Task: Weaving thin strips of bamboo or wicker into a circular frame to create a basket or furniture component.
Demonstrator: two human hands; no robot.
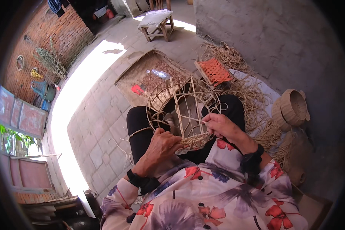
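An openwork basket frame (178,109) of tan rods and cord rests across my lap, between my knees. Two pale straight bars run lengthwise over its opening, and its near rim is wrapped with woven cord. My left hand (161,147) is closed on the near left part of the rim. At the right side of the frame, my right hand (221,128) pinches a tan cord (193,119), which stretches leftward to one of the bars. A loose loop of cord lies over my left thigh. My fingers hide where the near rim is gripped.
Beyond the frame lies a woven mat (130,73) with brown bits, a clear bottle (161,74) and a red item. An orange-webbed stool (216,72) and heaps of cord (257,103) lie to the right, near woven baskets (291,107). A cushioned chair (156,21) stands farther off.
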